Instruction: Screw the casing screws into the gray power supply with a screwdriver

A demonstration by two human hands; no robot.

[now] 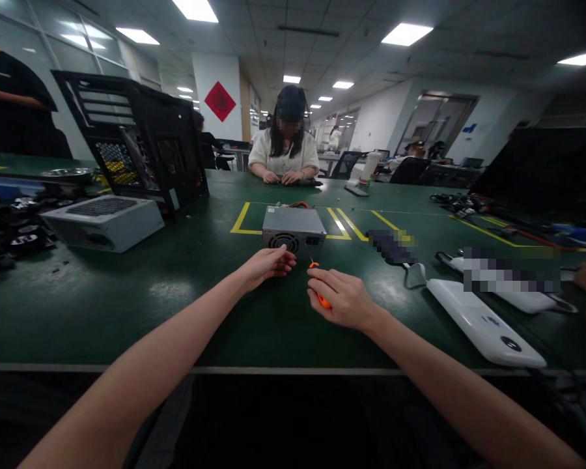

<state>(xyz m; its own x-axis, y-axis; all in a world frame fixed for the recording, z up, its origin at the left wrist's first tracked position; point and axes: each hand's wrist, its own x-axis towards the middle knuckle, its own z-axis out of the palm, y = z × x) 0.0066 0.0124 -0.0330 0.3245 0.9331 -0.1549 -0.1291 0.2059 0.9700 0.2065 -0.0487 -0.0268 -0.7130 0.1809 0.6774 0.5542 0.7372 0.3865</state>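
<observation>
A grey computer power supply (293, 225) sits on the green table in front of me, its fan grille and power socket facing my way. My right hand (344, 299) is wrapped round the orange handle of a screwdriver (324, 301). The thin shaft points up and away, its tip by the socket side of the power supply; whether it touches a screw is too small to tell. Close to the fan grille is my left hand (268, 266), its fingers loosely stretched and holding nothing visible. I cannot tell whether its fingertips touch the casing.
A black computer case (141, 137) stands at the left behind a second power supply (105, 221). White power banks (483, 319) with cables and a phone (390, 246) lie at the right. Across the green table (254, 332) sits a person (286, 140). Another person's hand shows at the right edge.
</observation>
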